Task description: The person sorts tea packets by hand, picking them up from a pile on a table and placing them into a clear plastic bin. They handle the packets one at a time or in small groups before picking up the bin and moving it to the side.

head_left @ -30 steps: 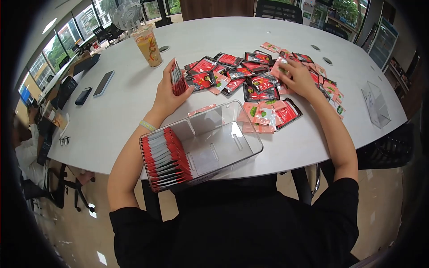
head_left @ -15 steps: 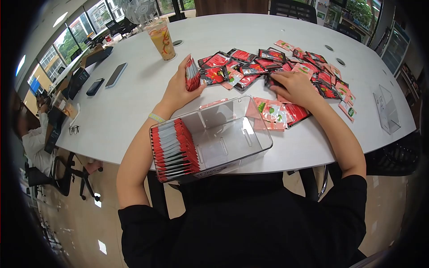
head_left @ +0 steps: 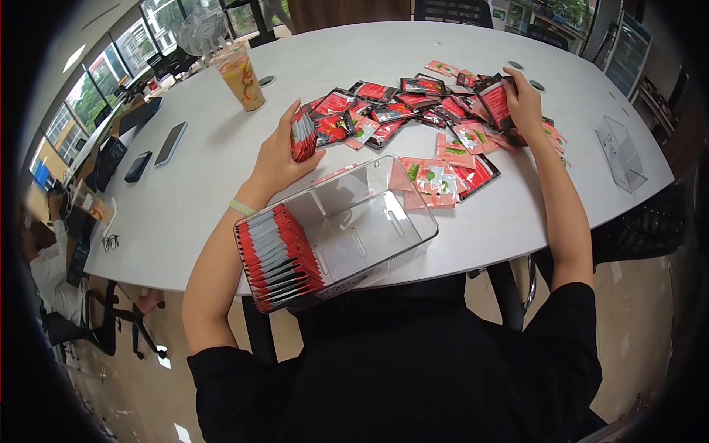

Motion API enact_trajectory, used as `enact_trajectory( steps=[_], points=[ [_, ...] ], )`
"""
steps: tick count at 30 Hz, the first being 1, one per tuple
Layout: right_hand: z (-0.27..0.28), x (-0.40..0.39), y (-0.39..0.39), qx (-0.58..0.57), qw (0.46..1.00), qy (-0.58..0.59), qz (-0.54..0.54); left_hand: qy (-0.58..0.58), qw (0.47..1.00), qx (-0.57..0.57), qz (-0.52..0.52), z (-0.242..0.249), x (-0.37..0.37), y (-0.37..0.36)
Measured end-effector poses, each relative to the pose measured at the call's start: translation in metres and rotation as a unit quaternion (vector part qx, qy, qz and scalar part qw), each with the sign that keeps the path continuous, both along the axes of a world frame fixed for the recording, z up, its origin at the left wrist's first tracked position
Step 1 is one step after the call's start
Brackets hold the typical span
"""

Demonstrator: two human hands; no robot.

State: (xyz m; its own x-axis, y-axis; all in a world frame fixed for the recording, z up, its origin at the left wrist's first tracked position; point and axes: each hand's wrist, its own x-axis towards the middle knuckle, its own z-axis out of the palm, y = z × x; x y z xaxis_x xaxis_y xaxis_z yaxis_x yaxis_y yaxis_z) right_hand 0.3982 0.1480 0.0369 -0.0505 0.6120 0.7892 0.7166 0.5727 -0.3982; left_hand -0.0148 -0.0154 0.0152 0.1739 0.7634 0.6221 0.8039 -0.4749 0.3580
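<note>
A small stack of red packets [head_left: 303, 135] stands upright in the grip of my left hand [head_left: 284, 159], behind the clear bin's left end. My right hand [head_left: 526, 109] is closed on a red and black packet [head_left: 494, 102], raised at the right part of the pile. Loose red and black packets [head_left: 392, 111] and pink packets [head_left: 452, 151] overlap across the table's middle. The clear plastic bin [head_left: 377, 255] sits at the near table edge, with a tight row of red and silver packets [head_left: 277, 255] filed at its left end.
A cup with an orange drink [head_left: 241, 80], a phone [head_left: 171, 143] and a dark device [head_left: 138, 167] lie or stand at the left of the table [head_left: 317, 59]. A clear holder [head_left: 622, 155] is at the right. A seated person [head_left: 50, 258] is far left.
My right hand has moved right and up from the middle of the pile and now holds up a red and black packet. My left hand still grips its stack. The view has shifted slightly.
</note>
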Motion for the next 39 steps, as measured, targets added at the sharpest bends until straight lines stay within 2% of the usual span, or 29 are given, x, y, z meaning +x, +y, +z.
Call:
enact_trajectory(
  steps=[1,3,6,7,8,10,11,16,18,19,22,30,36,39],
  points=[
    [0.0,0.004,0.0,0.001,1.0,0.0,-0.006,0.002,1.0,-0.004,-0.001,0.0,0.001,0.0],
    [0.0,0.012,-0.002,-0.014,0.984,-0.089,-0.151,0.008,1.0,-0.014,-0.004,0.002,0.003,-0.002],
    [-0.017,0.027,0.01,0.004,0.972,-0.145,-0.183,0.019,0.999,-0.026,-0.011,0.002,0.005,-0.003],
    [-0.022,0.028,0.009,-0.049,0.963,-0.159,-0.213,0.023,0.999,-0.031,-0.014,0.002,0.006,-0.003],
    [-0.024,0.031,0.009,-0.049,0.962,-0.159,-0.218,0.023,0.999,-0.03,-0.019,0.002,0.005,-0.003],
    [-0.034,0.04,0.022,-0.232,0.962,-0.121,-0.073,0.04,0.999,-0.002,-0.025,0.002,0.005,-0.002],
    [-0.045,0.043,0.029,-0.18,0.976,-0.111,-0.054,0.039,0.999,0.0,-0.028,0.002,0.005,-0.003],
    [-0.038,0.033,0.021,-0.207,0.966,-0.149,-0.041,0.032,0.998,-0.023,-0.041,0.004,0.008,-0.005],
    [-0.043,0.03,0.021,-0.153,0.972,-0.172,-0.04,0.034,0.998,-0.026,-0.039,0.001,0.006,-0.002],
    [-0.039,0.024,0.012,-0.178,0.974,-0.14,-0.023,0.036,0.998,-0.029,-0.035,-0.001,0.006,-0.002],
    [-0.025,0.012,-0.007,-0.215,0.965,-0.148,-0.015,0.033,0.998,-0.023,-0.043,-0.003,0.006,-0.001],
    [-0.022,-0.01,-0.022,-0.173,0.971,-0.146,0.07,0.046,0.997,-0.001,-0.056,-0.006,0.004,0.001],
    [-0.019,-0.027,-0.032,-0.185,0.963,-0.145,0.132,0.041,0.997,-0.004,-0.062,-0.005,0.005,0.0],
    [-0.018,-0.038,-0.04,-0.162,0.954,-0.189,0.168,0.044,0.997,-0.005,-0.059,-0.004,0.005,0.001]
  ],
)
